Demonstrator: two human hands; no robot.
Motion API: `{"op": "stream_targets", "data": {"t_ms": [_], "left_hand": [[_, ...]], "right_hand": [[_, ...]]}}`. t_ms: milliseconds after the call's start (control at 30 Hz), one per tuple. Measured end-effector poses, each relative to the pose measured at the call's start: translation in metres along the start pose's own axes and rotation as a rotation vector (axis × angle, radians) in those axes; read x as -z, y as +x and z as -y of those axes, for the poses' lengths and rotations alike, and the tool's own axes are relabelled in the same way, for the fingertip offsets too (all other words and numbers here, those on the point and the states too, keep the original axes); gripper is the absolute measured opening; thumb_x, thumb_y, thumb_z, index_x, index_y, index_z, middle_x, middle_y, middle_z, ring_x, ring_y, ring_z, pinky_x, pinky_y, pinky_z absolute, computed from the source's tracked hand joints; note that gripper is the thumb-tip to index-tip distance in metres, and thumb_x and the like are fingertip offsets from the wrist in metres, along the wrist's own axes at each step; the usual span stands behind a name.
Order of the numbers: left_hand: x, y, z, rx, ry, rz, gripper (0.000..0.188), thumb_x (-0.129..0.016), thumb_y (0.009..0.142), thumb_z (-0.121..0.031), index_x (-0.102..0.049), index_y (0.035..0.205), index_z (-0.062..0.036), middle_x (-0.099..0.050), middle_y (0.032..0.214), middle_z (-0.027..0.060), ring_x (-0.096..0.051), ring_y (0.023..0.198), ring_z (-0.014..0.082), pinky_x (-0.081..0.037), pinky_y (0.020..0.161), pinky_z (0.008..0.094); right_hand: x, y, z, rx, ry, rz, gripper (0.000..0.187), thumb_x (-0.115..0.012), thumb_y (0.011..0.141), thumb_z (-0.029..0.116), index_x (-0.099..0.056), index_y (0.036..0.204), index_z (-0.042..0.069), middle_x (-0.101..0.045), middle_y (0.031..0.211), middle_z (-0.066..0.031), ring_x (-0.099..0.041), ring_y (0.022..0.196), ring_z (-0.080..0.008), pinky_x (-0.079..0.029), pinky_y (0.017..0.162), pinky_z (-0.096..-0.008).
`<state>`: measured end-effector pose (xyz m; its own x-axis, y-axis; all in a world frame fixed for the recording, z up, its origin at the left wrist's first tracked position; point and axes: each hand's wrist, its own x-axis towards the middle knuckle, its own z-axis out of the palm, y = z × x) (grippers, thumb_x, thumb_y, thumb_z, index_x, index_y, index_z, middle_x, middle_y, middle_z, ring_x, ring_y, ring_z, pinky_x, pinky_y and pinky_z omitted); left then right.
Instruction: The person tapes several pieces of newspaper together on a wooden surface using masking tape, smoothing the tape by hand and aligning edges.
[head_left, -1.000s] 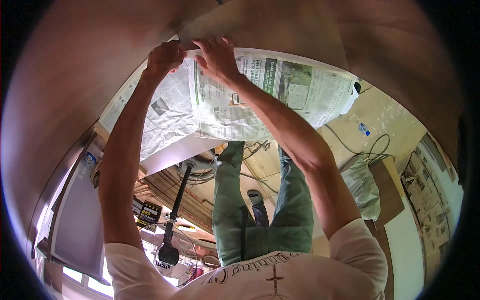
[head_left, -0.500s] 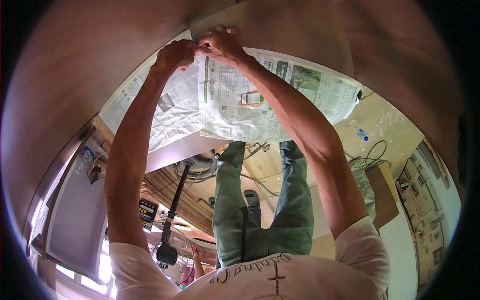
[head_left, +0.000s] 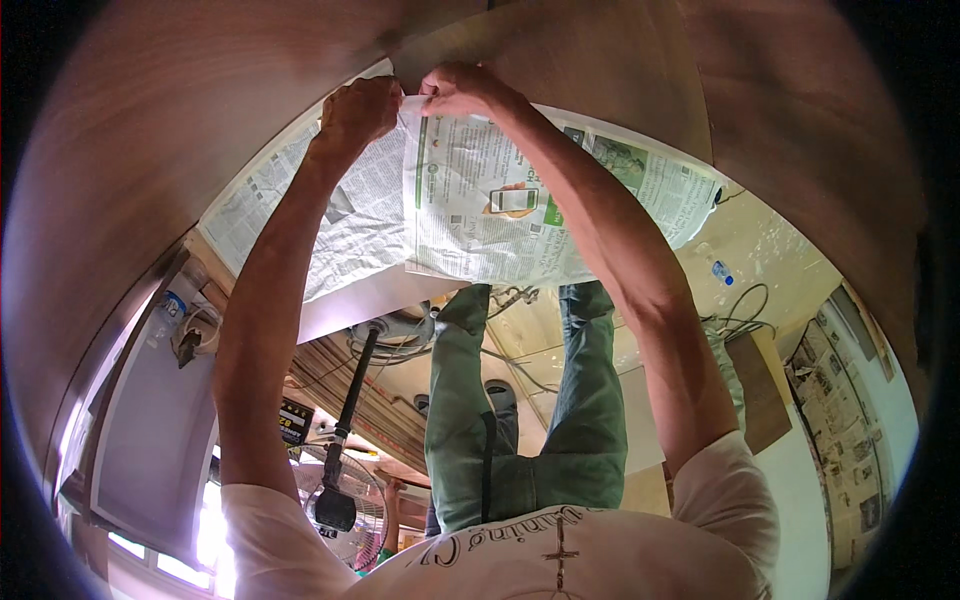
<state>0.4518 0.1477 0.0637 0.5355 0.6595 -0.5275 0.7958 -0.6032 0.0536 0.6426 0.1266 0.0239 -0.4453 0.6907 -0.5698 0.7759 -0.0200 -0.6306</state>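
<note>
Two printed newspaper sheets hang from the brown wood panel (head_left: pixel 560 50) in front of me, one at the left (head_left: pixel 370 235) and one at the right (head_left: pixel 450 235). My right hand (head_left: pixel 465 88) is closed, pinching the top left corner of the right newspaper. Close beside it, my left hand (head_left: pixel 358 108) is closed at the same top edge, by the seam between the sheets; its fingertips are partly hidden. A pale strip of the edge shows between both hands. The lower edges of the sheets hang free above my legs.
A standing fan (head_left: pixel 335 505) with a black pole is at the lower left, with a person's hand (head_left: pixel 393 490) behind it. Stacked thin boards (head_left: pixel 340 385) lie left of my legs. Cables (head_left: pixel 745 320) and a small blue-and-clear bottle (head_left: pixel 722 272) are on the right.
My hands have moved slightly apart, the right one to the right. The newspaper edge now shows between them, and the right sheet has shifted slightly.
</note>
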Motion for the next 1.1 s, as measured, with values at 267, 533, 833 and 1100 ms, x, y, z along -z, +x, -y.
{"op": "stream_targets", "data": {"t_ms": [267,533,833,1100], "left_hand": [[-0.008,-0.002,0.009,-0.003,-0.055,-0.003,0.017,-0.064,0.086,-0.009,-0.065,0.101,-0.0007,-0.072,0.085,0.0184,-0.074,0.074,0.0317,-0.062,0.067,0.0435],[0.005,0.004,-0.003,0.048,-0.118,0.005,0.015,-0.062,0.091,-0.01,-0.065,0.103,-0.0014,-0.071,0.081,0.0184,-0.074,0.071,0.0323,-0.06,0.069,0.0462],[-0.007,0.004,0.021,0.044,-0.25,0.108,0.017,-0.058,0.091,-0.016,-0.069,0.1,-0.0056,-0.073,0.081,0.0128,-0.073,0.069,0.0232,-0.06,0.065,0.0394],[0.02,-0.01,-0.008,0.458,-0.907,0.201,0.027,-0.05,0.094,-0.028,-0.074,0.096,-0.0155,-0.07,0.072,0.0024,-0.068,0.063,0.0105,-0.057,0.061,0.0316]], "right_hand": [[0.003,0.0,0.009,-0.005,0.033,0.005,0.03,-0.075,0.08,0.031,-0.075,0.106,0.016,-0.076,0.091,-0.0058,-0.071,0.086,-0.0202,-0.051,0.089,-0.0443],[-0.018,0.013,-0.001,0.098,0.164,-0.157,0.031,-0.075,0.085,0.039,-0.076,0.106,0.016,-0.076,0.09,-0.0077,-0.072,0.086,-0.0211,-0.052,0.083,-0.0374],[-0.034,-0.011,0.016,0.296,0.121,-0.634,0.016,-0.072,0.088,0.03,-0.073,0.088,0.014,-0.071,0.079,-0.0045,-0.065,0.084,-0.0239,-0.043,0.093,-0.0456],[-0.037,-0.024,0.013,0.345,0.072,-0.78,0.012,-0.077,0.08,0.023,-0.07,0.088,0.016,-0.067,0.077,-0.0014,-0.063,0.082,-0.0208,-0.04,0.095,-0.042]]}}
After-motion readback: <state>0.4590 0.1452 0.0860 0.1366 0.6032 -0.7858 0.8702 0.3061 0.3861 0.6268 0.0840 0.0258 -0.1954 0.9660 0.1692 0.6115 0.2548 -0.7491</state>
